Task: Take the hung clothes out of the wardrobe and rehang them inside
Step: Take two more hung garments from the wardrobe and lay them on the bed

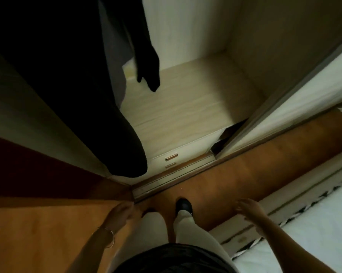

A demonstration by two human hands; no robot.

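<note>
My left hand [121, 213] and right hand [247, 210] are open, empty. A hard tug could drop the black clothes [67, 79].

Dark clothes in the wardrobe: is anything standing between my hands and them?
Nothing visible does. The left hand and right hand are low over the floor, both empty; the dark clothes hang in the open wardrobe, its sliding door off to the right.

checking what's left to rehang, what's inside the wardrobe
Black clothes and a grey garment hang at its left over a pale shelf. They hide whatever is behind them.
</note>
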